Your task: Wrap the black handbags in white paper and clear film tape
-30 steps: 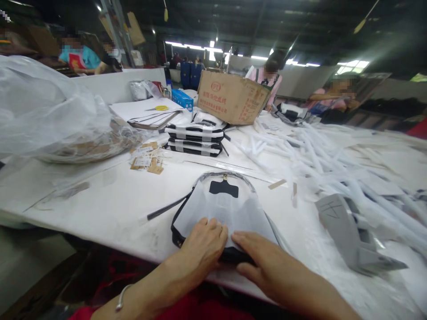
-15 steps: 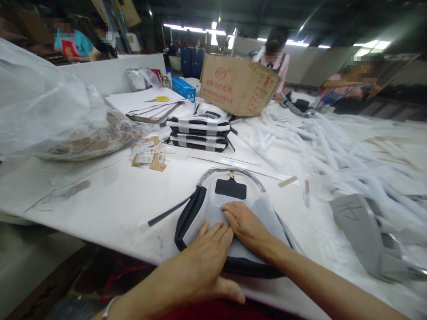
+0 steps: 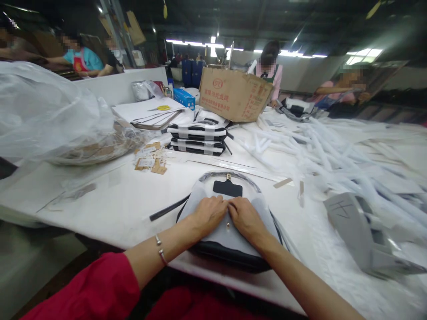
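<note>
A black-and-white handbag (image 3: 230,260) lies before me with a pale protective sheet (image 3: 213,235) over its front. Its wrapped handle arches away from me, and a black tab (image 3: 227,188) with a gold-coloured clasp (image 3: 228,177) is at the top. My left hand (image 3: 211,214) and my right hand (image 3: 245,218) meet on the sheet just below the tab. Both have their fingers curled in and pressed together, their tips nearly touching; what is between them is hidden. A small gold stud (image 3: 228,225) shows between the hands. A dark strap (image 3: 169,208) sticks out to the left.
Two stacked handbags (image 3: 197,140) stand behind, near paper tags (image 3: 150,160) and a cardboard box (image 3: 233,95). Clear plastic (image 3: 50,111) bulges at left. Yellow-handled scissors (image 3: 163,108) lie on paper sheets. White strips (image 3: 320,146) and a grey tape dispenser (image 3: 360,231) are at right. Several people work beyond.
Both hands have gone from lying flat on the sheet to curled fingers beside the black tab. My left hand has moved up the bag, and the gold stud has come into sight.
</note>
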`<action>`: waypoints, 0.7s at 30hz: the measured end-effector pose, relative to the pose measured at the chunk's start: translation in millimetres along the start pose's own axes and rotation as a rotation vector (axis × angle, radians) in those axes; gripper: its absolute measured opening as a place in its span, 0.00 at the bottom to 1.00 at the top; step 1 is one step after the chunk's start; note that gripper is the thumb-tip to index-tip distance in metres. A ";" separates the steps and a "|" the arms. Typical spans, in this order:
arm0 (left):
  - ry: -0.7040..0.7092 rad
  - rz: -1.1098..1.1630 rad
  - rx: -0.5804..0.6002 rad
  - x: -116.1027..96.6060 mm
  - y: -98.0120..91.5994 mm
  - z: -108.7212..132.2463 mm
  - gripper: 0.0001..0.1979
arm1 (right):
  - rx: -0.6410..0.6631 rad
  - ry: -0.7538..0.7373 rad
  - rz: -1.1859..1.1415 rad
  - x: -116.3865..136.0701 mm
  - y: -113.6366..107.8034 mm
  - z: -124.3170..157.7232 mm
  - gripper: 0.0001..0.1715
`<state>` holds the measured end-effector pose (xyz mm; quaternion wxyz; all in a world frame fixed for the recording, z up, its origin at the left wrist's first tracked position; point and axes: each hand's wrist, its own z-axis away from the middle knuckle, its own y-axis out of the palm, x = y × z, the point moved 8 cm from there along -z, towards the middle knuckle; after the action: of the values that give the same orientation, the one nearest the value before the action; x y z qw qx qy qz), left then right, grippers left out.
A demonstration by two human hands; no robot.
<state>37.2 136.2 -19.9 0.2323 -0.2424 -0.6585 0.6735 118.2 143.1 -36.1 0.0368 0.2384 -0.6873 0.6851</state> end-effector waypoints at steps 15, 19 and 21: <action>-0.118 0.001 -0.149 23.9 11.5 12.3 0.27 | 0.020 -0.004 0.347 1.6 -4.7 3.8 0.22; -0.132 -0.007 -0.160 30.5 8.2 8.5 0.30 | 0.048 0.025 0.347 -1.6 -6.8 -3.9 0.25; -0.125 0.010 -0.164 32.9 8.6 5.3 0.31 | 0.080 0.036 0.329 -4.1 -5.8 -7.7 0.27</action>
<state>8.4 152.8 -29.1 0.1667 -0.2213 -0.7233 0.6325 122.0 152.0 -31.8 -0.0732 0.1115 -0.6884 0.7130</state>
